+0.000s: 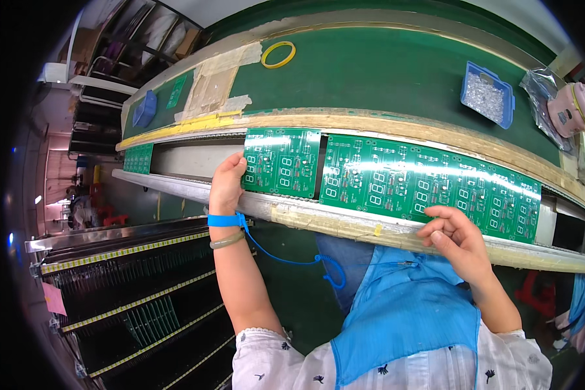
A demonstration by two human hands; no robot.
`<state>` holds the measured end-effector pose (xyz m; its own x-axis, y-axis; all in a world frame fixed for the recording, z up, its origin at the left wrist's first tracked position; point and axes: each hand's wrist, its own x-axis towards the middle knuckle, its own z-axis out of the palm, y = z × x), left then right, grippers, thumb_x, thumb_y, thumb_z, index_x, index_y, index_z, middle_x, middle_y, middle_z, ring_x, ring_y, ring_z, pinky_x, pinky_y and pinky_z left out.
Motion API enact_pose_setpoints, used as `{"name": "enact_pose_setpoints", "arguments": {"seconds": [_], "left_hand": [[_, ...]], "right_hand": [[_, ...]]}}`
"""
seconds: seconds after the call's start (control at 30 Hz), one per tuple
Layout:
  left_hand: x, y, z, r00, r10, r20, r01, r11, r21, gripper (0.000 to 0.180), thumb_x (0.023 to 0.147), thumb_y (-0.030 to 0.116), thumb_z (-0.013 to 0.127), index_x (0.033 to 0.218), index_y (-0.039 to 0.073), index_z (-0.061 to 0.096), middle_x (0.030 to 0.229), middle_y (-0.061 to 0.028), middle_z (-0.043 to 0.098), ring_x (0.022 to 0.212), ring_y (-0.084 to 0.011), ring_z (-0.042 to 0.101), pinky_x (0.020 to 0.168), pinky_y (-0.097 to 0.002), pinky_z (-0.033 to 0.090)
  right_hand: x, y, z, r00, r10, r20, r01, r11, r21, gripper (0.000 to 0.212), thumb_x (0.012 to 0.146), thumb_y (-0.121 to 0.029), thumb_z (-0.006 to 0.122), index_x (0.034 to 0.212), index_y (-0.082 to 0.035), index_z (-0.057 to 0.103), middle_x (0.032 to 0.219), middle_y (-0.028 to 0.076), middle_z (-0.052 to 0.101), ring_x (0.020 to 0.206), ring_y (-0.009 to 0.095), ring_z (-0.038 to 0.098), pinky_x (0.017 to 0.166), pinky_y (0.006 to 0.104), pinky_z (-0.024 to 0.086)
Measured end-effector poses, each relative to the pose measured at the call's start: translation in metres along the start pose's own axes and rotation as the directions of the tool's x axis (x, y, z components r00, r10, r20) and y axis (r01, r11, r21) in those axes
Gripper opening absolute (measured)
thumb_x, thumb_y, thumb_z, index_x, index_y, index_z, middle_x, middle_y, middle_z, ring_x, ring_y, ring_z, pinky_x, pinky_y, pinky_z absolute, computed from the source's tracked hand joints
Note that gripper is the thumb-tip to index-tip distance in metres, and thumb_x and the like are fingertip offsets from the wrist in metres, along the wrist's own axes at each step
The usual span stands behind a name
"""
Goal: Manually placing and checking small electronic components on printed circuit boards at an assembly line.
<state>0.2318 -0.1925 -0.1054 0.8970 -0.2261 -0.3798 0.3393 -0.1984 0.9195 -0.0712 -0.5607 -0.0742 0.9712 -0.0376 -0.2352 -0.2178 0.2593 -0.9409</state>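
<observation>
Green rectangular circuit boards [281, 162] already laid; remainder unclear.
My left hand [227, 180] pinches one; right hand [460, 244] half-open, seemingly empty.

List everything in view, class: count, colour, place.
Bench: one, green, top
Rail: one, silver, bench front
Circuit boards: several, green, on rail
Loose board: one, green, bench left
Bins: two, blue, bench left, right
Tape: one, yellow, bench back
Container: one, pink, right
Bag: one, clear, beside container
Rack: one, black, lower left
Shelves: several, black, upper left
Apron: one, blue, bottom
Wrist strap: one, blue, left wrist
Bracelet: one, beige, left wrist
Left hand: one, touching circuit board
Right hand: one, near rail
</observation>
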Motion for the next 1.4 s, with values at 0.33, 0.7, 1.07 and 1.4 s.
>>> {"name": "enact_pose_setpoints", "arguments": {"seconds": [0.33,0.7,1.07,1.4], "left_hand": [[0.002,0.004,-0.001,0.999,-0.032,0.001,0.032,0.999,0.029,0.027,0.104,0.01,0.047,0.123,-0.002,0.062,0.103,-0.0046,0.07,0.085,-0.0101,0.064,0.077,-0.0242,0.051],[0.013,-0.006,-0.01,1.0,-0.017,0.008,0.014,0.967,0.255,0.027,0.103,0.01,0.048,0.12,-0.004,0.063,0.101,-0.0039,0.069,0.089,-0.011,0.06,0.084,-0.0263,0.048],[0.002,-0.004,0.009,0.998,0.055,0.041,-0.069,0.828,0.557,0.031,0.102,0.017,0.054,0.121,-0.006,0.062,0.103,-0.0077,0.07,0.094,-0.0143,0.061,0.086,-0.0285,0.047],[-0.058,0.004,0.084,0.714,0.691,0.114,-0.473,0.356,0.806,0.038,0.097,0.019,0.061,0.13,0.002,0.06,0.13,-0.0208,0.059,0.124,-0.0398,0.054,0.106,-0.0475,0.041]], "right_hand": [[0.001,0.001,-0.001,1.0,0.004,-0.022,-0.004,1.0,0.002,0.038,0.1,-0.008,0.057,0.137,0.0,0.048,0.108,0.011,0.068,0.097,0.014,0.063,0.088,0.0295,0.05],[0.0,0.002,-0.001,1.0,-0.005,-0.015,0.005,1.0,0.006,0.038,0.101,-0.008,0.058,0.137,-0.001,0.049,0.107,0.009,0.068,0.097,0.013,0.063,0.089,0.0284,0.05],[0.0,0.006,-0.001,1.0,-0.019,-0.014,0.02,1.0,0.024,0.037,0.101,-0.008,0.058,0.137,-0.003,0.05,0.108,0.008,0.069,0.099,0.012,0.063,0.089,0.0273,0.051],[-0.014,0.001,-0.012,0.877,-0.47,0.098,0.289,0.355,-0.889,0.05,0.083,-0.028,0.076,0.126,-0.005,0.063,0.128,0.011,0.061,0.126,0.032,0.052,0.109,0.0511,0.039]]}}
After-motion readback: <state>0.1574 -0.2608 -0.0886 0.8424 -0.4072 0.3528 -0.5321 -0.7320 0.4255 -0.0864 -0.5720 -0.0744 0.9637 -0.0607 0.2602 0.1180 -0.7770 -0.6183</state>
